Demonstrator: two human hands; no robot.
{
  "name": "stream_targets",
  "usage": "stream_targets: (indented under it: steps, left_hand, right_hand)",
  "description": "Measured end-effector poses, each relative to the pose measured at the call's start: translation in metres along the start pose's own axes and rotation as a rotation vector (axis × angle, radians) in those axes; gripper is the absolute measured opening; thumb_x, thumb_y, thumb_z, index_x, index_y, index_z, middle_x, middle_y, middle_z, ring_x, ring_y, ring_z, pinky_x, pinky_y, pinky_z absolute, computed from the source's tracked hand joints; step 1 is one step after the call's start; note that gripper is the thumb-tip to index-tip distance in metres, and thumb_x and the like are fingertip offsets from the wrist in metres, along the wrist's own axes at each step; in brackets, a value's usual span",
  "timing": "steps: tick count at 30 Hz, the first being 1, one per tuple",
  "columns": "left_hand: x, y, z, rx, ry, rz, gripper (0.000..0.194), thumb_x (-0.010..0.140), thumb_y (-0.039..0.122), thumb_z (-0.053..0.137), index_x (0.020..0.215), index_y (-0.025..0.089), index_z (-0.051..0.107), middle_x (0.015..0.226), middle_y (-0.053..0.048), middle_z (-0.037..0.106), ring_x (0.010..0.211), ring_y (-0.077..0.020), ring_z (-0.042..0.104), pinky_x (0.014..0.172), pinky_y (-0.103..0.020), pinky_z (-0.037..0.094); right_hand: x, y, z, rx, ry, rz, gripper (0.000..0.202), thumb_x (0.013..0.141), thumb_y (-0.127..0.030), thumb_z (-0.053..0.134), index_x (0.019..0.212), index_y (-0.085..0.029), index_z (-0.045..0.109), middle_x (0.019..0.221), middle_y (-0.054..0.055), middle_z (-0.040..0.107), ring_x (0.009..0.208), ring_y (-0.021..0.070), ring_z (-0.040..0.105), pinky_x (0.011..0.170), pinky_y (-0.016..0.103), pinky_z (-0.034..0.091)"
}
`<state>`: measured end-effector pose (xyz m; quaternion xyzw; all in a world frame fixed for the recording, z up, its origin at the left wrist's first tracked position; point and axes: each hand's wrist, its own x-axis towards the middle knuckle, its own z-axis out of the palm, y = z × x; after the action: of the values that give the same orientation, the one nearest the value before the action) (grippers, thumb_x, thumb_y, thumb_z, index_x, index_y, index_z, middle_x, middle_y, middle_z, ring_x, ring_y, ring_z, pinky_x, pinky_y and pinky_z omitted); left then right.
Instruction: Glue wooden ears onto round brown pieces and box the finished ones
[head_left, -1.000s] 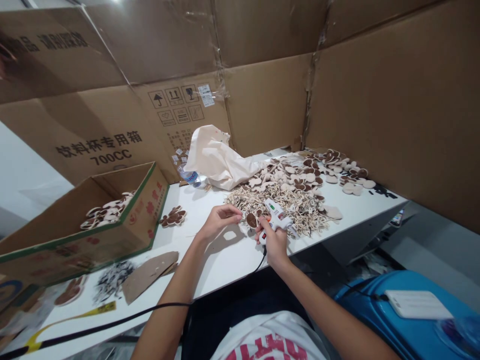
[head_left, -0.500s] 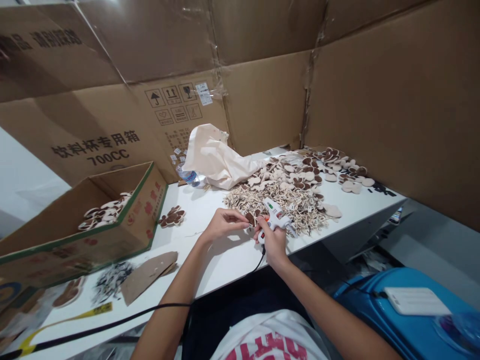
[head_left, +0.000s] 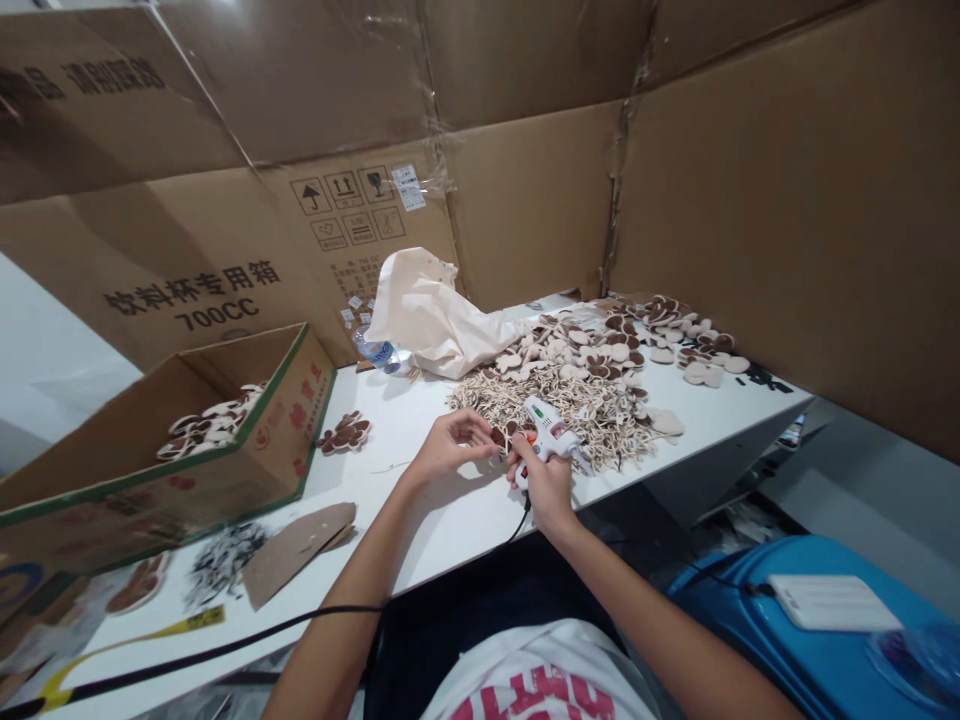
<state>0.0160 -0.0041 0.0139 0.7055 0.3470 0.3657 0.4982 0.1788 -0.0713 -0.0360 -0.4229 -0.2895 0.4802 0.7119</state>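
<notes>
My right hand (head_left: 545, 478) is wrapped round a white glue gun (head_left: 546, 420) with an orange part near its nozzle. A small brown felt piece (head_left: 499, 437) sits between my two hands, close to the nozzle. My left hand (head_left: 459, 445) has its fingers curled, with thumb and fingertips at the left edge of that brown piece; how they grip it is too small to make out. Behind both hands lies a heap of thin cream strings (head_left: 600, 408), and beyond it a pile of cream and brown felt shapes (head_left: 577, 345).
A cardboard box (head_left: 292, 440) with felt pieces inside stands at the left. Brown shapes (head_left: 345, 432) lie beside it. A cream cloth bag (head_left: 427, 320) and a bottle (head_left: 379, 352) are at the back. Black cables run near my arms. A blue stool (head_left: 810, 640) is at right.
The fingers of my left hand have curled in more and its thumb has shifted slightly. My right hand and the glue gun have barely moved.
</notes>
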Motion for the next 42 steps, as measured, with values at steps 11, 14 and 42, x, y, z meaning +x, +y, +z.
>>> stream_targets:
  steps: [11, 14, 42]
  left_hand:
    - [0.001, 0.002, -0.001, 0.056, 0.009, 0.005, 0.044, 0.070, 0.045, 0.096, 0.087, 0.017, 0.067, 0.080, -0.004, 0.073, 0.070, -0.0155, 0.069, 0.068, -0.029, 0.057]
    - [0.000, 0.002, 0.000, 0.045, 0.010, 0.001, 0.044, 0.070, 0.044, 0.097, 0.085, 0.018, 0.065, 0.078, -0.002, 0.073, 0.068, -0.0150, 0.068, 0.067, -0.028, 0.056]
    - [0.000, 0.010, -0.009, -0.061, -0.052, -0.023, 0.043, 0.087, 0.048, 0.083, 0.118, 0.020, 0.075, 0.102, -0.007, 0.067, 0.089, -0.0187, 0.062, 0.075, -0.028, 0.049]
  right_hand:
    - [-0.002, -0.004, 0.001, -0.017, -0.005, 0.009, 0.040, 0.082, -0.055, 0.083, 0.089, -0.021, 0.066, 0.060, -0.004, 0.065, 0.040, 0.0130, 0.057, 0.036, 0.022, 0.045]
    - [-0.003, -0.006, 0.002, -0.024, -0.007, 0.016, 0.040, 0.080, -0.056, 0.084, 0.086, -0.020, 0.066, 0.059, -0.004, 0.064, 0.039, 0.0127, 0.056, 0.035, 0.022, 0.044]
    - [0.002, -0.002, 0.000, 0.047, 0.002, 0.018, 0.034, 0.084, -0.051, 0.082, 0.087, -0.021, 0.066, 0.060, -0.004, 0.064, 0.041, 0.0130, 0.055, 0.037, 0.023, 0.045]
